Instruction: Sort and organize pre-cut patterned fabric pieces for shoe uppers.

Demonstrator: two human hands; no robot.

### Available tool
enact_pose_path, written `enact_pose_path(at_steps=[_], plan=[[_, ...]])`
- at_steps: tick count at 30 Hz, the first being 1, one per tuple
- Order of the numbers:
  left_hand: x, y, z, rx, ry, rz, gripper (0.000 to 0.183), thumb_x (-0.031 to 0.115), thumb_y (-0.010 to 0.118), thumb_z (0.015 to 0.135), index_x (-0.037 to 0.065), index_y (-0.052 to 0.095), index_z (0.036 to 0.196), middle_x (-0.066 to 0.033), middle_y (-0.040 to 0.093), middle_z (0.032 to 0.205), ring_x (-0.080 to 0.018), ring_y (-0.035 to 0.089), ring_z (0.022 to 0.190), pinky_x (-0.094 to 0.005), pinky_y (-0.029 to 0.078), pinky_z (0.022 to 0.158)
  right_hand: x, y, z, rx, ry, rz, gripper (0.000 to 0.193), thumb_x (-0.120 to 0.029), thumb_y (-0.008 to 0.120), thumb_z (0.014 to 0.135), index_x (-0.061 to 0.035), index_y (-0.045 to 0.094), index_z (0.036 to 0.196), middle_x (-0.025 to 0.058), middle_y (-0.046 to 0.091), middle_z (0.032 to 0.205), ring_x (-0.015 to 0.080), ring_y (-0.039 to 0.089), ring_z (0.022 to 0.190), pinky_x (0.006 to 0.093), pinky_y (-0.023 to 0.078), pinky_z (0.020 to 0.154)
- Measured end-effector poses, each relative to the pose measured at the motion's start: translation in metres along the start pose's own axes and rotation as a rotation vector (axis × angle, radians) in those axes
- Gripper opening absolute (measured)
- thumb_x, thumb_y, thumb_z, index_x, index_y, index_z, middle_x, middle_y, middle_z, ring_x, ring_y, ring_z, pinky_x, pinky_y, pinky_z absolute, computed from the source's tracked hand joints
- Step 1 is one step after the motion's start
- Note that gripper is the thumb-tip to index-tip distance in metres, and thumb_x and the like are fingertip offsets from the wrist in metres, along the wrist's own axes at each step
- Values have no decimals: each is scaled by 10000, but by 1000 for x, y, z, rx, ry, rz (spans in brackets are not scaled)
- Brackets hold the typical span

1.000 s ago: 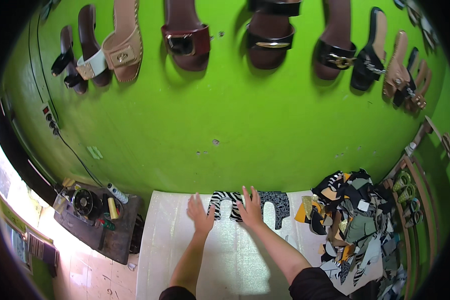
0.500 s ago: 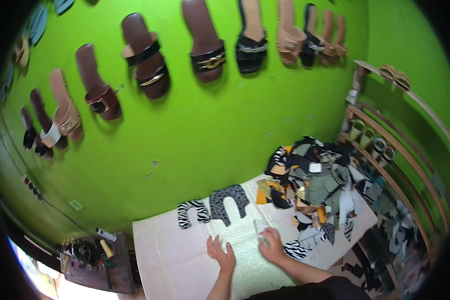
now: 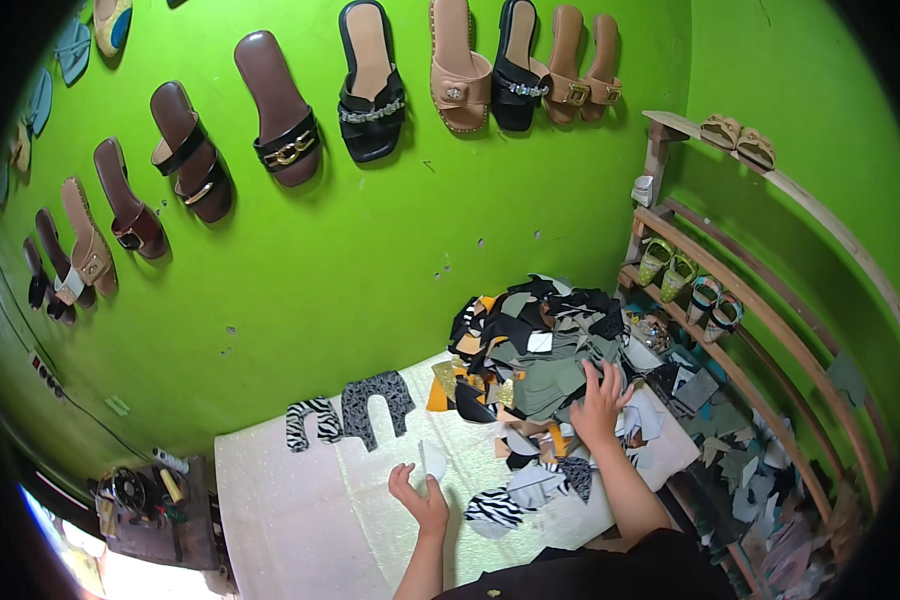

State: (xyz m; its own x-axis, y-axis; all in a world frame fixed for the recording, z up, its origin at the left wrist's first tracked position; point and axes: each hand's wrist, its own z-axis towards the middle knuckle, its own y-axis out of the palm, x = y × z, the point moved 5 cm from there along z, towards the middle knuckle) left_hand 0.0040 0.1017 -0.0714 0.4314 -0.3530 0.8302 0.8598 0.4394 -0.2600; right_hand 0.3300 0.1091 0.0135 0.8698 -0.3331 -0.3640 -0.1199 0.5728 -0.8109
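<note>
My left hand [image 3: 422,503] hovers low over the table's near middle, its fingers slightly curled and apart from the thumb. A small white pointed piece [image 3: 433,461] is right beside its thumb tip; whether they touch is unclear. Over the right part of a heap of material scraps [image 3: 550,385], my right hand [image 3: 600,405] is spread, with nothing visible in it. Grey-green, black, orange and white offcuts make up the heap. Two U-shaped cut pieces lie toward the wall: one zebra-striped [image 3: 298,428], the other speckled grey [image 3: 358,412]. Another zebra-striped scrap [image 3: 495,507] lies between my hands.
The pale table [image 3: 260,510] stands against a green wall [image 3: 350,270] hung with several sandals [image 3: 370,125]. A wooden rack [image 3: 760,380] holding sandals is at the right, with more scraps [image 3: 740,450] below. At the left stands a dark machine table [image 3: 195,530].
The view has swung right. My right hand has left the white piece and moved rightward to the heap, its fingers opening. My left hand is now beside the white piece.
</note>
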Motion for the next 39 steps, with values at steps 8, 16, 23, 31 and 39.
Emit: enact_pose_path(at_steps=[8,16,23,31,39], plan=[[57,65,-30,-25,56,20,311,2,562,733,20,522,1041,-188,462,1108,-333,418,1095,-412,303,969,46,53,45,-239,-345,-45,539,-137,711,690,-283,555,1185,62,451,1295,233,398,1235,623,163,1030],[78,111,-19,-252,143,-23,204,21,580,738,8,571,942,-159,552,930,-310,533,893,-372,424,817,55,42,83,-267,-232,195,366,-287,601,821,-197,553,1171,88,620,1084,261,575,1032,646,110,1022],[91,171,6,-426,381,102,282,108,636,728,94,604,1007,-107,573,959,-284,539,938,-382,387,806,59,59,116,-285,-94,175,533,-493,375,898,-56,597,1105,177,665,822,335,632,874,631,8,1029],[92,211,17,-508,481,440,374,179,700,680,151,599,1038,-76,528,1073,-251,493,1026,-407,322,837,61,62,114,-317,-82,147,530,-506,392,887,-89,566,1165,182,665,850,332,629,899,605,2,1045],[80,226,20,-600,455,608,281,261,713,685,199,626,944,-20,520,928,-206,509,916,-427,312,799,54,58,107,-336,-98,153,516,-488,409,887,-106,522,1215,172,668,854,338,625,908,594,6,1048]])
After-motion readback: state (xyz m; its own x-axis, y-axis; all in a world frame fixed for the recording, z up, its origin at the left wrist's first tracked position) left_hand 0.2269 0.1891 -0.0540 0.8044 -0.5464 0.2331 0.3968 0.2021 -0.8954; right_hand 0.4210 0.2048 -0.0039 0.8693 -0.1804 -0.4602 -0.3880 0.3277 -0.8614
